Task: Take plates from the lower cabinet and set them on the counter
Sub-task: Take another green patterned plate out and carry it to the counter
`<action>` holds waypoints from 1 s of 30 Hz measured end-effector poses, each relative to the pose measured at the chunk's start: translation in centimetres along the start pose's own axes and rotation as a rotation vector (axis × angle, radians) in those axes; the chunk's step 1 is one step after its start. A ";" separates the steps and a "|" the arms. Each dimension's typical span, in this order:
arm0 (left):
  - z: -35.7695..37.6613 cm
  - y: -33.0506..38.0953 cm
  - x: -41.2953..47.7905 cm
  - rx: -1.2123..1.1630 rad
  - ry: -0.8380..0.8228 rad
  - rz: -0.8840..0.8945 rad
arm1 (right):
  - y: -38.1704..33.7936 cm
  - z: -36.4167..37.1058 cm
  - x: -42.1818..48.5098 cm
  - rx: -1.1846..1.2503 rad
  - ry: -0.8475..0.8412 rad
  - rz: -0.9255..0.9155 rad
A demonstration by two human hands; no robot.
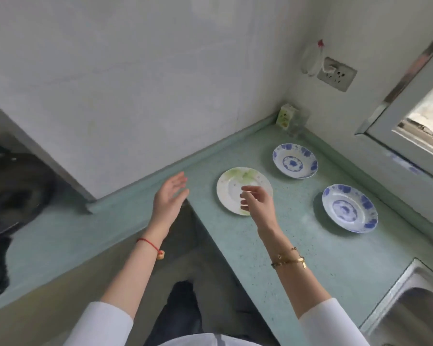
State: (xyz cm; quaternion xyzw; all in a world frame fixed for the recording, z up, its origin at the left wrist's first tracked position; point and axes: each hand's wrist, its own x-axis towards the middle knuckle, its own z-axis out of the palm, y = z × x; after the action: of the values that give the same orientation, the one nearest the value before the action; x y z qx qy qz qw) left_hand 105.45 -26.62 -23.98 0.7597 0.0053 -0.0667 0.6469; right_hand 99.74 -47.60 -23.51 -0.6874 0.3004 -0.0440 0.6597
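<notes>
Three plates lie on the green counter. A white plate with a green pattern sits nearest the inner corner. Two blue-and-white plates lie farther right, one at the back and one nearer the window. My right hand hovers over the front edge of the green-patterned plate, fingers loosely curled and holding nothing. My left hand is raised left of that plate, palm open, fingers apart, empty. The lower cabinet is out of view.
A small green carton and a glass stand in the back corner. A wall socket is above them. A steel sink lies at the right front, a black wok on a stove at the left.
</notes>
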 end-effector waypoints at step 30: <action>-30.4 -4.8 -69.3 -0.223 1.520 -0.127 | 11.5 28.0 -58.0 -0.289 -1.453 -0.197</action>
State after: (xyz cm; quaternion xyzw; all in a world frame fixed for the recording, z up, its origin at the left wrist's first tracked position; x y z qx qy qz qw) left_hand 39.21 9.49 -16.51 0.5252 0.4985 0.4375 0.5332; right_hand 61.20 4.97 -18.29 -0.6471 -0.2716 0.4023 0.5880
